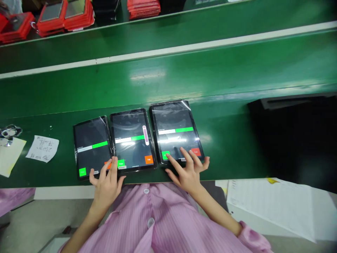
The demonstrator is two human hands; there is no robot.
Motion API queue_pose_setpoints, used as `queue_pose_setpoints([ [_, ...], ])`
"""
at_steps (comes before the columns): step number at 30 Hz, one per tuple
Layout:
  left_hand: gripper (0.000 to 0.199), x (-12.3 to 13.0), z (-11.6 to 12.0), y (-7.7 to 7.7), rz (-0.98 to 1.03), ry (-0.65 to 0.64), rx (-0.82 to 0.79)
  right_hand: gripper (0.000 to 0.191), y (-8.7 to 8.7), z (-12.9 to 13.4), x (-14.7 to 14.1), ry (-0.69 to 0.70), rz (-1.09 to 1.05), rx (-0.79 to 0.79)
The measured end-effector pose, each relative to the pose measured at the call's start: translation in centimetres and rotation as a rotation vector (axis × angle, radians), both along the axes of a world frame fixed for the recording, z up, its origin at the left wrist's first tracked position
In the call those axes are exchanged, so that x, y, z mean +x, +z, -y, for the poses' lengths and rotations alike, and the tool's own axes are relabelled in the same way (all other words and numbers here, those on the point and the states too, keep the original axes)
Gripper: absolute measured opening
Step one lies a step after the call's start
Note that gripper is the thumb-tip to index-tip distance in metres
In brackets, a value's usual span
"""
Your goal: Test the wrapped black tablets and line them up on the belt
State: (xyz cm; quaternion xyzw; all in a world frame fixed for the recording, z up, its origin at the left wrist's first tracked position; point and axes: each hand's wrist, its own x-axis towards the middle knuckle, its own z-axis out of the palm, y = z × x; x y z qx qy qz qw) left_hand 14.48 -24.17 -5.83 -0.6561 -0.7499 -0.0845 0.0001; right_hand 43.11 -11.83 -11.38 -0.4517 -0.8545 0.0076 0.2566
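Three black tablets lie side by side near the bench's front edge, each lit with a green and a red-orange button. My left hand reaches over the lower right corner of the left tablet, fingers stretched out, the tips at the gap beside the middle tablet. On the middle screen a pinkish slider bar shows, with a "Fail" button below it. My right hand is spread over the bottom of the right tablet. Its index fingertip is at the green button. Neither hand grips anything.
A handwritten note, a yellowish paper and a shiny small object lie at left. A large black object occupies the right. Stacked red-cased items stand beyond the pale rail. Printed sheets hang below the bench edge.
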Motion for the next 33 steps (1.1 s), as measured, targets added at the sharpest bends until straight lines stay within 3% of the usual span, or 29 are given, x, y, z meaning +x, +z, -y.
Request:
queue_pose_setpoints([
  [5,0.080,-0.3,0.6,-0.8,-0.049,0.025,0.094,0.062,-0.6,-0.4,0.1,-0.019,-0.115,0.076],
  [8,0.061,-0.2,1.0,-1.7,-0.124,0.061,0.211,0.062,-0.9,-0.7,0.1,-0.004,-0.170,0.101],
  [11,0.044,-0.3,1.4,-2.4,-0.124,0.079,0.208,0.062,-1.0,-0.8,0.2,-0.001,-0.168,0.080],
  [13,0.054,-0.9,2.1,-2.7,-0.128,0.137,0.239,0.063,-1.0,-0.8,0.3,-0.007,-0.160,0.060],
  [16,0.084,-2.6,3.8,-3.0,-0.117,0.326,0.324,0.064,-1.0,-0.8,0.4,-0.019,-0.152,0.043],
  [18,0.089,-4.0,5.1,-3.2,-0.079,0.413,0.370,0.065,-1.1,-0.9,0.4,-0.020,-0.153,0.048],
  [21,0.084,-5.7,6.6,-3.2,-0.042,0.335,0.397,0.065,-1.2,-1.1,0.3,-0.018,-0.152,0.062],
  [25,0.067,-7.1,7.3,-2.9,-0.107,0.228,0.254,0.069,-0.9,-1.4,0.7,-0.030,-0.145,0.096],
  [30,0.082,-8.2,5.2,-1.1,0.003,0.254,0.528,0.073,0.6,-3.7,3.2,-0.140,-0.286,0.222],
  [33,0.065,-8.5,0.6,0.9,-0.005,0.351,0.339,0.067,1.4,-8.7,3.9,-0.194,-0.350,0.048],
])
